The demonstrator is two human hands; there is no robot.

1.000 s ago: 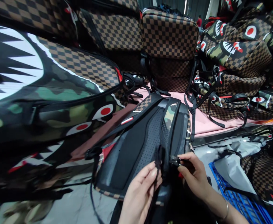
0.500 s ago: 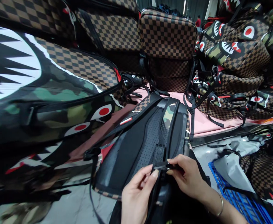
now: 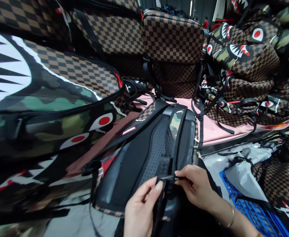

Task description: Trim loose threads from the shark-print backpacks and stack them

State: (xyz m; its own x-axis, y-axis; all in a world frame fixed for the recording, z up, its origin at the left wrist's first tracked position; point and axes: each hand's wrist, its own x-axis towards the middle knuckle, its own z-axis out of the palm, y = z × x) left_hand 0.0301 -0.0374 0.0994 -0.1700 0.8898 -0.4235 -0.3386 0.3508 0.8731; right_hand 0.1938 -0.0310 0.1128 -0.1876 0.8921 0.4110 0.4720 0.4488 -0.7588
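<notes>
A backpack lies with its black padded back panel up and its shoulder straps spread over it. Near its lower right part, both hands meet at a short piece of black webbing strap. My left hand pinches the strap's left side between thumb and forefinger. My right hand is closed in a pinch at the other side, on a small black fitting that looks like a strap buckle; the fingers partly cover it. One camouflage-and-check shoulder strap lies just beyond the hands.
Big shark-face backpacks crowd the left side. A checked backpack stands behind, on the pink table cover. More bags are heaped at the right. Low on the right, a blue crate stands beside bags and grey cloth.
The whole view has shifted slightly, so things appear a little further left. Both hands keep their pinch on the strap; the webbing between them looks a bit more stretched out.
</notes>
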